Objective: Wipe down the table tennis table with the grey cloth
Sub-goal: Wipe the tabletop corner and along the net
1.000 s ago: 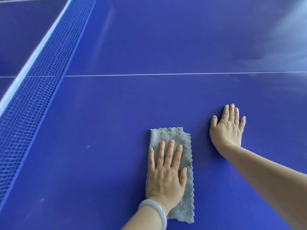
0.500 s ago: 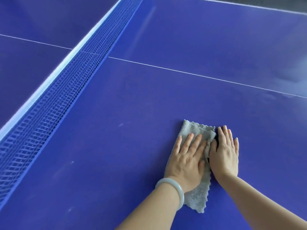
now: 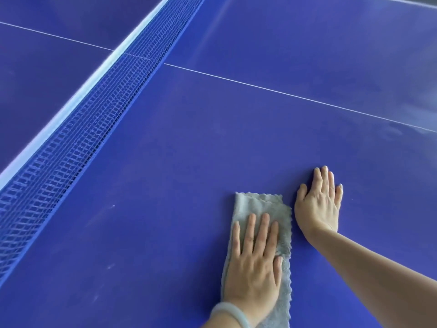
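Observation:
The grey cloth (image 3: 257, 204) lies folded and flat on the blue table tennis table (image 3: 179, 176), near the lower middle of the view. My left hand (image 3: 254, 261), with a pale bracelet on the wrist, presses flat on the cloth with straight fingers. Just right of the cloth, my right hand (image 3: 318, 204) rests palm down on the bare table, fingers straight and together, a narrow gap away from the cloth's edge.
The blue net (image 3: 78, 138) with its white top band runs diagonally from the lower left to the top middle. A thin white centre line (image 3: 283, 92) crosses the table beyond my hands. Faint pale smudges (image 3: 111, 266) mark the surface left of the cloth.
Half a second ago my right hand touched the cloth's edge beside my left; now it sits apart on bare table. The cloth and left hand have slid nearer to me.

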### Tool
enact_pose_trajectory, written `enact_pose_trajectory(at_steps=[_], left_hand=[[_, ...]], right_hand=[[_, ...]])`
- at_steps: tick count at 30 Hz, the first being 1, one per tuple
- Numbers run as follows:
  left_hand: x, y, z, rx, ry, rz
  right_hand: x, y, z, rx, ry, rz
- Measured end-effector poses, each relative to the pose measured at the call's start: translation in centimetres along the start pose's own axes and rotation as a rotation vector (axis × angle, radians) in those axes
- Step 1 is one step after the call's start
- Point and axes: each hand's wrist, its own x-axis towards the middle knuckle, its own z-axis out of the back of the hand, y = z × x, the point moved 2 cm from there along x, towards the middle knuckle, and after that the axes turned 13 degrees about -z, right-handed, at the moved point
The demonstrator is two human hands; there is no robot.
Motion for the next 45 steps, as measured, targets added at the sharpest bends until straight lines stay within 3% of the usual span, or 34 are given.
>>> enact_pose_trajectory(at_steps=[2,4,9,13,17,21,27,30,36,40,45], left_hand=[[0.5,1.8,0.4,0.027,0.017,-0.117],[1.3,6.3,1.6,0.092,0.046,-0.128],[2.2,17.2,4.3,0.168,0.027,0.243],[-0.7,12.1,2.8,0.159,-0.041,0.425],[-4.5,4.6,0.8,0.079,-0.020,0.275],[-4.7,4.1,0.8,0.092,-0.020,0.301],[-4.6,4.1,0.6,0.082,-0.016,0.318],[-4.4,4.1,0.9,0.074,-0.012,0.324],[-6.3,0.9,0.5,0.065,-0.017,0.368],[-12.8,-4.0,-0.9,-0.007,-0.025,0.195],[-19.6,1.0,0.4,0.006,-0.043,0.175]], right_hand=[[0.0,-0.1,0.1,-0.005,0.003,0.012],[0.0,-0.1,0.1,-0.005,0.003,0.016],[0.1,-0.1,-0.1,-0.006,-0.002,0.017],[0.2,-0.2,-0.3,-0.004,-0.006,0.025],[0.1,-0.1,-0.2,-0.005,-0.006,0.040],[-0.6,0.2,0.4,-0.068,0.042,0.058],[-9.5,-1.1,0.3,-0.092,0.056,0.445],[-14.3,-1.6,-1.4,-0.083,0.089,0.429],[-14.8,-1.7,-1.9,-0.078,0.079,0.426],[-14.6,-2.0,-1.9,-0.057,0.073,0.454],[-14.8,-2.0,-2.2,-0.086,0.079,0.441]])
